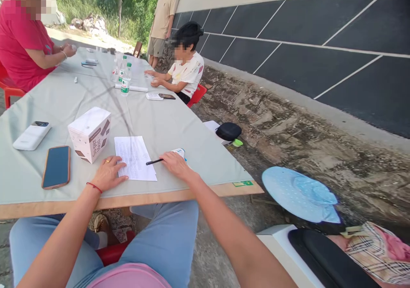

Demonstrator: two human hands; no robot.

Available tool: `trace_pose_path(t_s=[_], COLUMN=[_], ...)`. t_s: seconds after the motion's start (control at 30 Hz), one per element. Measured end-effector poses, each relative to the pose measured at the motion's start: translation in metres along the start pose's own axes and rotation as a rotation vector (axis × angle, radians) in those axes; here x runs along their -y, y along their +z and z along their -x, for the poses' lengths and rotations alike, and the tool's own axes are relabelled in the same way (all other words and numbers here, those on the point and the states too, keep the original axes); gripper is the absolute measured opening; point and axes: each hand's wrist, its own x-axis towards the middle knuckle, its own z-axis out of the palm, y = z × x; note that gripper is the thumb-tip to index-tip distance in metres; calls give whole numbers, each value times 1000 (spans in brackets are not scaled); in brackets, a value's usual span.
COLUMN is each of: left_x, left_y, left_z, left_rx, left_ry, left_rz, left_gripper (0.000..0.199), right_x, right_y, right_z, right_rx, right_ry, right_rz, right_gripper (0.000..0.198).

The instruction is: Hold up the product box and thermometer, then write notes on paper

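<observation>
A sheet of paper (pixel 134 157) covered with writing lies on the table in front of me. My left hand (pixel 110 172) rests flat at its left edge, fingers spread, with a ring on one finger. In my right hand (pixel 175 164) is a black pen (pixel 154 162), its end pointing left over the sheet. Partly hidden behind that hand is a white object with blue marks (pixel 179 152), whose kind I cannot make out. Beside my left hand stands a white box (pixel 88 127), and a phone (pixel 57 167) lies farther left.
A white power bank (pixel 32 135) lies at the left of the cloth-covered table (pixel 169 117). Water bottles (pixel 126 80) stand farther back. One person (pixel 28 40) sits at the left, another (pixel 188 72) at the right, and a third (pixel 163 14) stands behind. A blue hat (pixel 297 194) is at the right.
</observation>
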Motion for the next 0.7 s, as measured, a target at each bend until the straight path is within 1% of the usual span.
trace_pose_path(t_s=[0.07,0.13,0.17,0.2,0.23,0.27,0.33,0.4,0.5,0.7], left_x=[-1,-2,-2,-3,-3,-4,-5,-5,-4,-5], left_y=[1,0,0,-1,-1,-2,-3,-4,-3,-2], left_z=[0,0,0,0,0,0,1,1,1,1], left_rx=[10,11,8,4,3,8,36,73,93,85], left_ry=[-5,-7,-6,0,14,39,105,155,162,139], left_rz=[-6,-16,-21,-24,-26,-24,-18,-11,-3,19], left_gripper=[42,42,43,43,44,44,42,39,36,34], right_x=[10,30,42,55,68,79,97,105,106,102], right_y=[1,8,13,19,25,31,41,47,50,54], right_z=[5,6,6,5,3,2,1,0,2,3], right_rx=[-174,-355,-408,-419,-402,-382,-358,-379,-422,-364], right_ry=[188,365,421,456,483,509,558,594,592,526], right_rz=[-239,-562,-738,-898,-1024,-1106,-1147,-1082,-961,-843], right_gripper=[10,13,16,17,19,21,22,20,17,18])
